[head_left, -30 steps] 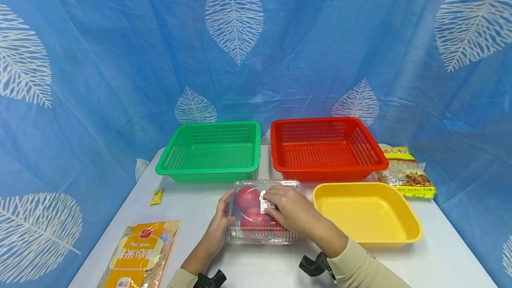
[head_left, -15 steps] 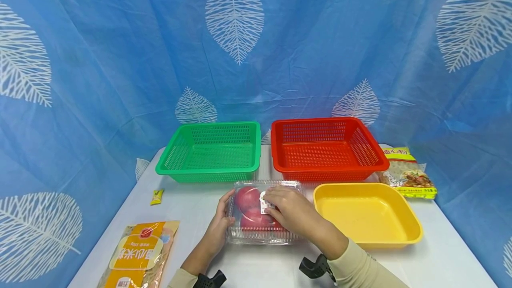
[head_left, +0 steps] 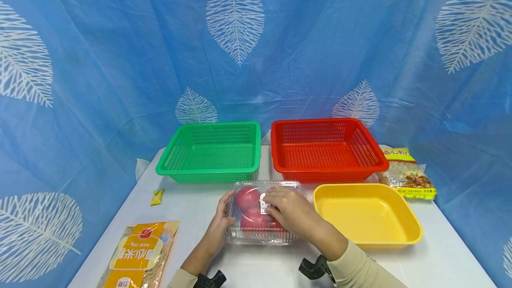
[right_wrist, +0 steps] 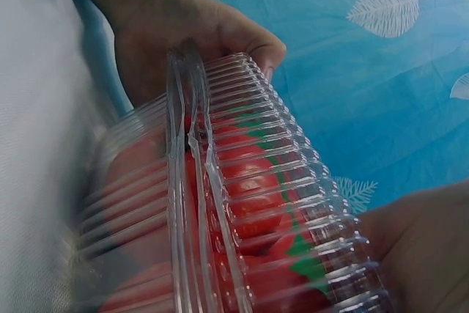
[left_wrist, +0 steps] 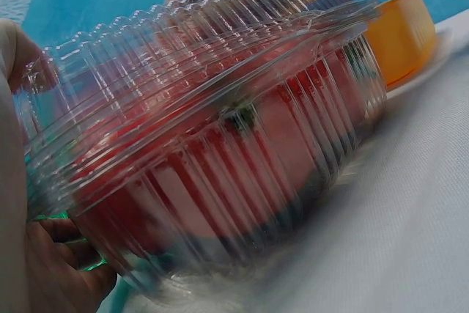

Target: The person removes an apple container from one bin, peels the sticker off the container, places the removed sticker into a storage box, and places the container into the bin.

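A clear plastic clamshell box (head_left: 250, 234) with large red round fruits (head_left: 248, 199) inside lies on the white table. Green patches show among the red in the right wrist view. My left hand (head_left: 218, 228) grips the box's left side, and in the left wrist view its fingers (left_wrist: 66, 254) reach low along the wall. On the lid rests my right hand (head_left: 290, 208), bent fingers and thumb at the right edge of a white label (head_left: 265, 203). Whether they pinch the label or only touch it is unclear. Ribbed plastic (right_wrist: 242, 181) fills much of the right wrist view.
Behind the box stand a green basket (head_left: 208, 172) and a red basket (head_left: 324, 173). A yellow tub (head_left: 366, 239) is to the right, near a yellow food bag (head_left: 408, 174). Leftward lie an orange food bag (head_left: 138, 252) and a small yellow packet (head_left: 157, 197).
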A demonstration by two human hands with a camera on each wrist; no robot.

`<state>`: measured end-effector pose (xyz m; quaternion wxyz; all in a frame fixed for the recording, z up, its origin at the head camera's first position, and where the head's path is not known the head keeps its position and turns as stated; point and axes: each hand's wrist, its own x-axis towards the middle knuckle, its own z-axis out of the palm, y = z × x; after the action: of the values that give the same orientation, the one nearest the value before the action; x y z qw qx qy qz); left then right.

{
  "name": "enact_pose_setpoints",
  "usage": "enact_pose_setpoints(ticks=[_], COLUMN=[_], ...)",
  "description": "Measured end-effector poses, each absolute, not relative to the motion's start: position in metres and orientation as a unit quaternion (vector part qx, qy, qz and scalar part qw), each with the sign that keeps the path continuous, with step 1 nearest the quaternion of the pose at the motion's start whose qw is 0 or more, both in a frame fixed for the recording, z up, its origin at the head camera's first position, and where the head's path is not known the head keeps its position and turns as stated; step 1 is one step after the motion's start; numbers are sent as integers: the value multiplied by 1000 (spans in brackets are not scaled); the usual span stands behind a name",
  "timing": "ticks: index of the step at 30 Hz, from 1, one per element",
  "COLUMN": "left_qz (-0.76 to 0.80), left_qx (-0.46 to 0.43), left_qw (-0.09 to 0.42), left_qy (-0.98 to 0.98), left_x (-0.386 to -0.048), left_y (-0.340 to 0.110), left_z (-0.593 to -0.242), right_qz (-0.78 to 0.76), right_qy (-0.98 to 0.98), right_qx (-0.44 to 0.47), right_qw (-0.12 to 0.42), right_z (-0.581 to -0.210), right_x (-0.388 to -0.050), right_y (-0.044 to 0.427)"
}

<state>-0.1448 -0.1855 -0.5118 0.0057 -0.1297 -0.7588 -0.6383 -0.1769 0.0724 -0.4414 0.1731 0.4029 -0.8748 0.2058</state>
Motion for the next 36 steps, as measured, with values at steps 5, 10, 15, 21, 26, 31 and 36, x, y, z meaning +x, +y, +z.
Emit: enact_pose_setpoints(ticks=[5,10,15,21,26,31,36], left_qz=[-635,-637,-641,-640,-640,-637,-637], left_qx=[-132,-131,-134,-133,-127,-122,-125], left_qw=[6,6,8,8,6,4,5], left_qy=[-761,-760,-756,-757,-758,-761,-760], left_x=[-144,-144,-144,-144,-144,-145,-144], left_y=[-185,-185,-185,-185,-185,-185,-186], left_z=[-511,-511,-512,-513,-512,-512,-513], right_qz=[212,223,231,234,240,240,238], right_qy=[-876,-883,-883,-879,-872,-868,-869], right_qx=[395,378,373,375,381,383,378], right_qw=[177,167,169,180,193,207,212], right_z=[-442,-442,-442,-441,-441,-441,-443], right_x=[-176,-173,-172,-172,-172,-172,-173], right_y=[72,72,72,72,72,72,71])
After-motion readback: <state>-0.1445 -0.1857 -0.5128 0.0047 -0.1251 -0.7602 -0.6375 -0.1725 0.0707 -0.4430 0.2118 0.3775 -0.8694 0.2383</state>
